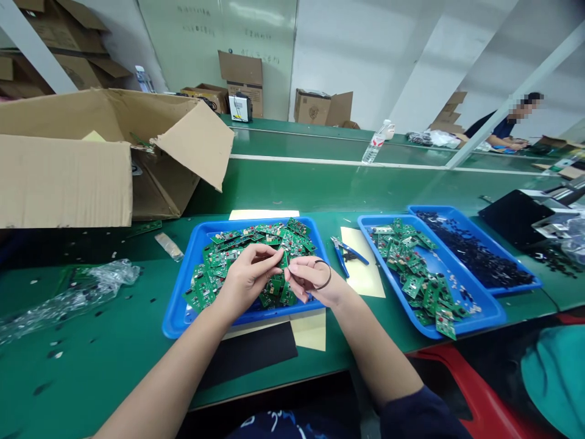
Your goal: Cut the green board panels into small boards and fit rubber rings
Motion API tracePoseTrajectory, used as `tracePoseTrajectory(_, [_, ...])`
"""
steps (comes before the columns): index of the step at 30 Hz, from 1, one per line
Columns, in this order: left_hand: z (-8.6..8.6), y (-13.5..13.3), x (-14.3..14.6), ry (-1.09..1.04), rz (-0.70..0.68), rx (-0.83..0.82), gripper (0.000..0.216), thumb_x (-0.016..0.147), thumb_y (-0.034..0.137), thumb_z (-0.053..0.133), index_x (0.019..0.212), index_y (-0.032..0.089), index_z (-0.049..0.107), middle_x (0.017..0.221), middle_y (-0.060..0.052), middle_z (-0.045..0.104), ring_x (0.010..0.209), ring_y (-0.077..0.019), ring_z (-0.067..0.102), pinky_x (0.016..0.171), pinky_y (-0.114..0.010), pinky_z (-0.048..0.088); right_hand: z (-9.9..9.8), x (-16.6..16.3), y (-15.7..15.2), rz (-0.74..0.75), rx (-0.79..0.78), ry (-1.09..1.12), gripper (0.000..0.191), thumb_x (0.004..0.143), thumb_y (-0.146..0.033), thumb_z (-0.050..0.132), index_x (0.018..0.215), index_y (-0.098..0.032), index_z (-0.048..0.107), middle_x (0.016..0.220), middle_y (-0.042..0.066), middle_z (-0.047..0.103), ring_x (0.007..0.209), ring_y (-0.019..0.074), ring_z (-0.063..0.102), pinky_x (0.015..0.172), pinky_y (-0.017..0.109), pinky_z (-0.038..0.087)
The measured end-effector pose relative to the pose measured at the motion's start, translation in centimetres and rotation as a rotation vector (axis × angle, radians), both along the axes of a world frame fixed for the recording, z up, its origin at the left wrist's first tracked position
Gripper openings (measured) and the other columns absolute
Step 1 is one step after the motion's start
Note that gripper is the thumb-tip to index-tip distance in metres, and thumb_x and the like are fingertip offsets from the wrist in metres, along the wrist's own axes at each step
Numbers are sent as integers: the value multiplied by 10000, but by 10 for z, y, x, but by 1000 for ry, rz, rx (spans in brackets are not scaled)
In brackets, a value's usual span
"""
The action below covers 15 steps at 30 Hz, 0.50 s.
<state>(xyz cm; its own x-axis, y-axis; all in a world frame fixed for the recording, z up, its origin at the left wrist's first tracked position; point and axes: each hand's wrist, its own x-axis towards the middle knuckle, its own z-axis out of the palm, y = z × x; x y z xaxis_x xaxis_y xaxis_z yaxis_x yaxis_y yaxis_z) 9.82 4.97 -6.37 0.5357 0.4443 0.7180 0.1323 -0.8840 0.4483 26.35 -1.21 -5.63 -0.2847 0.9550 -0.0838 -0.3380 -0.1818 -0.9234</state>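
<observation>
Over a blue tray heaped with green circuit boards, my two hands meet at the fingertips. My left hand is closed in a pinch, and my right hand, with a dark band round it, pinches from the other side. Between them is a small circuit board, seen nearly edge-on and mostly covered by the fingers. Blue-handled cutting pliers lie to the right of the tray on a sheet of yellow paper.
To the right stand a second blue tray of circuit boards and another tray of small black parts. A large open carton and crumpled plastic wrap occupy the left. A water bottle stands behind. Another person sits far right.
</observation>
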Motion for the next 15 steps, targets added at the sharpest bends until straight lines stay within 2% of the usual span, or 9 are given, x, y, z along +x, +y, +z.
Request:
tracePoseTrajectory(4, [-3,0,0,-2,-16,7,302,864,138,503,1122,238,624,952,-56,526,858,-151,585,685,-268,579,-4,1,1,-13,-1,27,226,756,-349,575,664,-142,571,388,-66,467,287,58,389,309,176,281])
tracePoseTrajectory(8, [-1,0,0,33,-25,5,292,883,146,463,1116,212,626,949,-65,529,855,-145,588,679,-246,570,-9,2,5,68,-49,123,206,735,-322,590,658,-132,575,372,-76,428,273,47,340,303,176,240])
tracePoseTrajectory(13, [12,4,-1,113,-50,-32,252,885,276,472,1030,243,676,920,-50,622,839,-167,623,729,-248,535,-1,1,10,89,-53,104,176,699,-308,566,638,-143,565,339,-102,352,277,47,270,312,186,206])
tracePoseTrajectory(15, [7,10,-1,85,-67,-56,244,867,357,486,943,277,704,908,-21,643,810,-163,637,711,-218,531,3,0,12,30,17,6,143,706,-273,541,626,-157,561,339,-104,339,293,53,275,330,194,214])
